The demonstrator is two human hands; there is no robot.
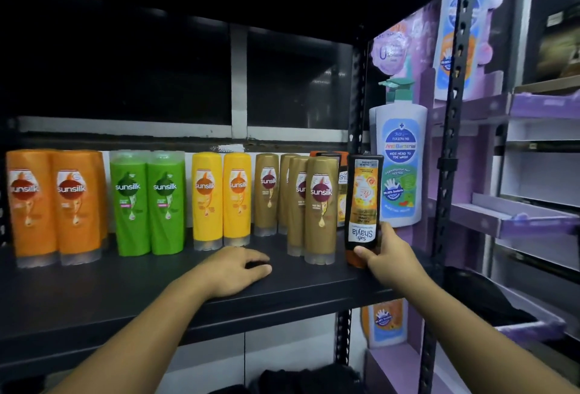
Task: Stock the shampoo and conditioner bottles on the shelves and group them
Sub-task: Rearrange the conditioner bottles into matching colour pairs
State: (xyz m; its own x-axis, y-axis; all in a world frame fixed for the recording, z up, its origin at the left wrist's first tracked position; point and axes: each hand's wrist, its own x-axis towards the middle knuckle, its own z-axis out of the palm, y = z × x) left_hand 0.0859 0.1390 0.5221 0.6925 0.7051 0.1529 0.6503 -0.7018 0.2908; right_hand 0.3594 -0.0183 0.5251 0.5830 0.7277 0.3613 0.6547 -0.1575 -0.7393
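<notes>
My right hand (387, 255) grips a black and orange Safi Shayla bottle (364, 202) near its lower end, label upside down, at the right end of the black shelf (125, 293). My left hand (238, 269) rests palm down on the shelf in front of the bottles, fingers relaxed, holding nothing. Along the shelf stand grouped Sunsilk bottles: orange ones (53, 205) at the left, then green ones (150, 202), yellow ones (221, 199) and several brown ones (314, 205). Behind the brown group, another black and orange bottle (340, 180) is partly hidden.
A large white pump bottle (398, 158) stands past the shelf's right post (445, 174). Purple cardboard display trays (518, 221) fill the right side. Dark items (307, 381) lie on the level below. The shelf's front strip in front of the bottles holds only my left hand.
</notes>
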